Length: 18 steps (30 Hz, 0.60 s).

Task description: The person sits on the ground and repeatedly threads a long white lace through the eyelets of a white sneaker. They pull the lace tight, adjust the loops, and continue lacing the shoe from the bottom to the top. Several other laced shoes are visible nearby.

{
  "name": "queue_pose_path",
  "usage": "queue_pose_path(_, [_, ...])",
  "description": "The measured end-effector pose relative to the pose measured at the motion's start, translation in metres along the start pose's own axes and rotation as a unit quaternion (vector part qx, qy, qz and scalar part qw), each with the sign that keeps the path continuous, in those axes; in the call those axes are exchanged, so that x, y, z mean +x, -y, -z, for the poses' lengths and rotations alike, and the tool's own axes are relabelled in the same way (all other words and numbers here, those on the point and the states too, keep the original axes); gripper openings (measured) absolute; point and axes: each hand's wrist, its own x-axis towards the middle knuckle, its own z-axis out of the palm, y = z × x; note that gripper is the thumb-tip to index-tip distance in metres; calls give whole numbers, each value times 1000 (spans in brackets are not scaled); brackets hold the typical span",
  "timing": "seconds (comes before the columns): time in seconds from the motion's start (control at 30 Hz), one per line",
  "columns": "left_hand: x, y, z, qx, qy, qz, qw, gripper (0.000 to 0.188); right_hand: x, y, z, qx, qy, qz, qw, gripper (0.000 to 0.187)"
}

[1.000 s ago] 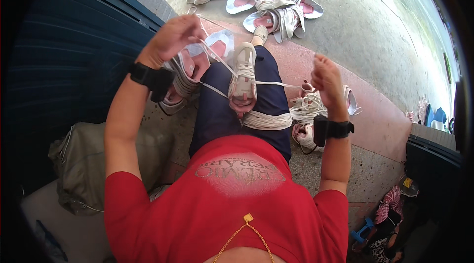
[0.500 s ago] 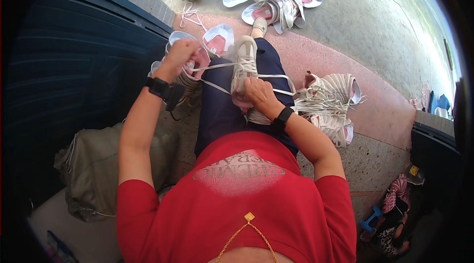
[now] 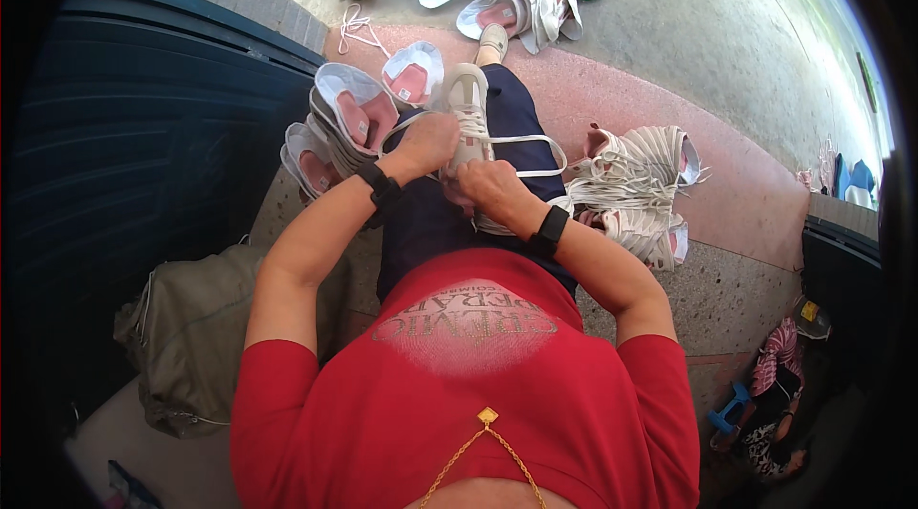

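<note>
The light shoe (image 3: 470, 119) lies on the dark trousers (image 3: 516, 108) over the person's thighs, toe pointing to the far side. Its lacing looks partly done: white lace (image 3: 521, 138) crosses the front in several rows toward the toe, while a slack loop sticks out to the right and another length arcs out to the left. Judging by that slack, the lace is not yet drawn tight, and the near part of the opening seems to be the part left; the hands cover it, so how many holes are unfilled cannot be told.

The left hand (image 3: 430, 140) is curled narrow at the shoe's left edge, close to the left lace; whether it grips the lace is hidden. The right hand (image 3: 490, 186) has its fingers bent down onto the near end of the shoe, and what they pinch cannot be seen.

Around the person are more pieces: a bundle of light uppers (image 3: 643, 165) to the right, pink-lined uppers (image 3: 346, 86) to the left, and a further heap (image 3: 550, 17) on the far floor. A loose lace (image 3: 354, 23) lies at far left
</note>
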Motion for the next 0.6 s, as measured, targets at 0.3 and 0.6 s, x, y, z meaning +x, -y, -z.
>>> queue_pose_path(0.3, [-3,1,-26,-209,-29,110,971,22,-3,2,7,22,-16,23,999,26])
queue_pose_path(0.6, [-7,-5,-19,-146,-32,64,987,15,-8,-1,6,19,-15,14,1000,25])
